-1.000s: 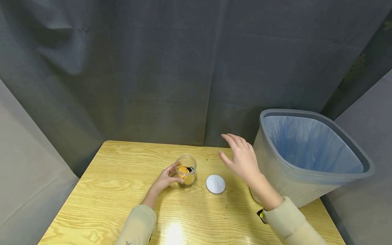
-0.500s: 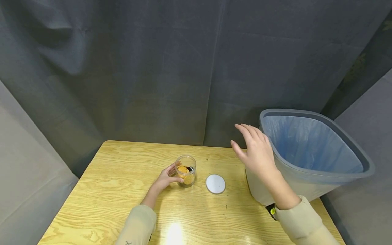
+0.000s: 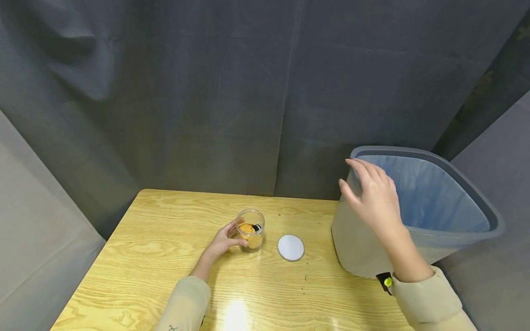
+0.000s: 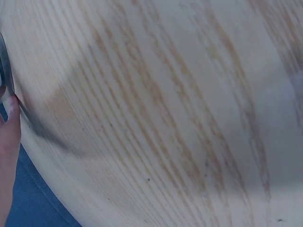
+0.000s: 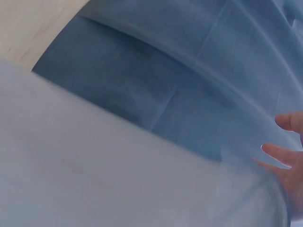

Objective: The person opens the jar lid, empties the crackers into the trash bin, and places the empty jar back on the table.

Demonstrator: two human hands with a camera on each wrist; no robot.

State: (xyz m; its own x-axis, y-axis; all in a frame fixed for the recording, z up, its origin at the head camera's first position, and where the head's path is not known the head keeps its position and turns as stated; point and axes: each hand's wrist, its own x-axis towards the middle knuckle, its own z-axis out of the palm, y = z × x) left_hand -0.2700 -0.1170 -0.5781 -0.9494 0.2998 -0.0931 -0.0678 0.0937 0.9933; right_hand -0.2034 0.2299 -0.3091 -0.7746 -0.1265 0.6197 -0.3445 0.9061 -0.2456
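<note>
Dark curtain (image 3: 186,101) behind wooden table (image 3: 145,248)

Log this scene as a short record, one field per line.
Left hand: thumb and fingers around the clear jar
Right hand: raised, holding nothing; overlaps the bin in the head view
Jar: upright on the table, no lid on it
Contents: orange material and a black-and-white piece, kind unclear
White disc: flat, right of the jar
Bin: blue liner inside, right of the disc

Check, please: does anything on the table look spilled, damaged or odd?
A few small dark specks stand out against the yellow table below the white disc in the head view; crumbs or stains, I cannot tell. The glass jar in the left hand looks upright, and I see no spill around it.
</note>
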